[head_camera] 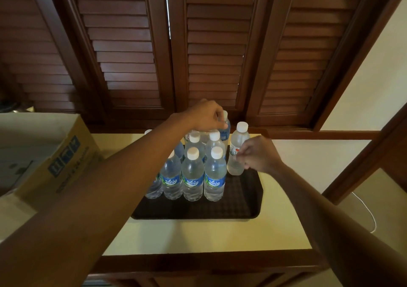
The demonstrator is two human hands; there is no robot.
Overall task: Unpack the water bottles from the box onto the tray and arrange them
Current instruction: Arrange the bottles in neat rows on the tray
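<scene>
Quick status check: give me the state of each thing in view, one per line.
Left hand: gripping the cap end of a back-row bottle.
Right hand: holding the right-side bottle, upright on the tray.
Front-row bottles: upright, capped, side by side.
Tray: right part bare.
Cardboard box: open, left of tray.

left grip [208,115] pinched, right grip [257,153] pinched

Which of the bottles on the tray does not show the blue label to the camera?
The bottle at the right edge of the group, touched by the right hand. It shows a white label with red print; the front-row bottles show blue labels.
</scene>
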